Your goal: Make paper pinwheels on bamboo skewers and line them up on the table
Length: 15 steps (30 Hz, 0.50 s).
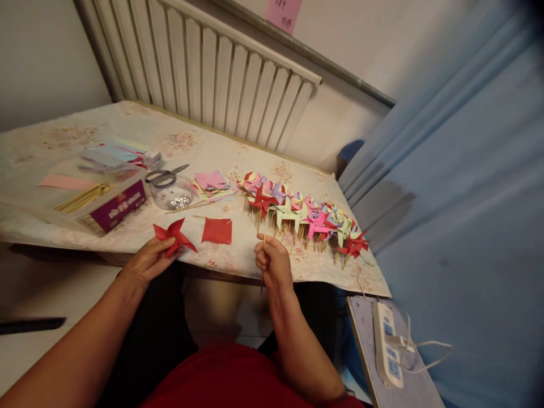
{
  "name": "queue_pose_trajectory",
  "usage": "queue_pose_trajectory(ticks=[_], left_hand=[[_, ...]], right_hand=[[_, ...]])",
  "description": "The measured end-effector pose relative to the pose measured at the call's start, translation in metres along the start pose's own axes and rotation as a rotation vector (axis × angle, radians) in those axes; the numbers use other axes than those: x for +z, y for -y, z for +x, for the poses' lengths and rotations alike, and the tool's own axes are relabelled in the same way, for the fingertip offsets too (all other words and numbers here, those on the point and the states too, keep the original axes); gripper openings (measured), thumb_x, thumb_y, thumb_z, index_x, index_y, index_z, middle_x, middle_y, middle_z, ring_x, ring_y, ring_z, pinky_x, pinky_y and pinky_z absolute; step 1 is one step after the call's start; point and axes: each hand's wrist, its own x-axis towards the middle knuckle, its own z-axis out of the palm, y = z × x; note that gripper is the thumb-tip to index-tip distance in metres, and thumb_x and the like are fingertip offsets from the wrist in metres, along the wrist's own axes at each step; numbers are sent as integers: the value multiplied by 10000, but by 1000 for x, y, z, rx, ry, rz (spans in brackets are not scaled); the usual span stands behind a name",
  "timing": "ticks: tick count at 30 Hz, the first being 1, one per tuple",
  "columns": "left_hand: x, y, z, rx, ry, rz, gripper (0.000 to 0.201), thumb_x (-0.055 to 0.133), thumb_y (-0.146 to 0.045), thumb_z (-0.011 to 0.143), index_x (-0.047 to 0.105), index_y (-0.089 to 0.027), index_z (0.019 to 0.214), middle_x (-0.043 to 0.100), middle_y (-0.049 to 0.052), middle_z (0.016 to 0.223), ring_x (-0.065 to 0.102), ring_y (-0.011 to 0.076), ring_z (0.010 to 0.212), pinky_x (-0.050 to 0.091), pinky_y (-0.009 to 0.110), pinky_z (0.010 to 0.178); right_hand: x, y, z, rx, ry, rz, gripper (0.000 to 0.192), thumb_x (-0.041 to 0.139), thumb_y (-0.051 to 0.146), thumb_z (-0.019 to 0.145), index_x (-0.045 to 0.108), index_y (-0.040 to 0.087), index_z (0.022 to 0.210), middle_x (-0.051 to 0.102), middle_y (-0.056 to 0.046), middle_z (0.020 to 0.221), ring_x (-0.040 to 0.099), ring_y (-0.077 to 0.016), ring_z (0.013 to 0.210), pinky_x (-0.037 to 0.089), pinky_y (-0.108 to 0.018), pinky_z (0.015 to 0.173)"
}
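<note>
My left hand [155, 258] pinches a red paper pinwheel [176, 233] at its lower left, just over the table's front edge. No stick shows on that pinwheel. Closed around a thin wooden stick [264, 242], my right hand [274, 262] is at the front edge too, the stick standing roughly upright in the fingers. Between the hands a red paper square [217, 231] lies flat, with another thin stick [208, 217] along its top edge. Beyond my right hand, several finished pinwheels [300, 212] on sticks lie bunched in a long row.
At the left stands a clear box [121, 207] with a purple label and wooden sticks. Scissors [165, 177] rest across a clear bowl [159, 198] of small shiny pieces. Paper sheets [210, 181] are piled beside it. A power strip [387, 345] sits at lower right.
</note>
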Motion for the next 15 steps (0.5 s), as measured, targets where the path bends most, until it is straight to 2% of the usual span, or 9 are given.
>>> queue_pose_trajectory(ticks=[7, 15], left_hand=[[-1, 0, -1, 38, 27, 83, 174, 652, 22, 708, 652, -140, 644, 681, 33, 608, 634, 132, 549, 608, 260, 656], [1, 0, -2, 40, 29, 81, 173, 697, 12, 660, 648, -152, 634, 668, 20, 589, 633, 129, 546, 606, 250, 652]], right_hand=[[0, 1, -1, 10, 5, 6, 252, 683, 255, 668, 634, 147, 891, 602, 52, 602, 267, -10, 358, 121, -173, 376], [-2, -2, 0, -8, 0, -51, 302, 674, 303, 674, 658, 140, 928, 622, 36, 580, 334, -35, 363, 158, -180, 371]])
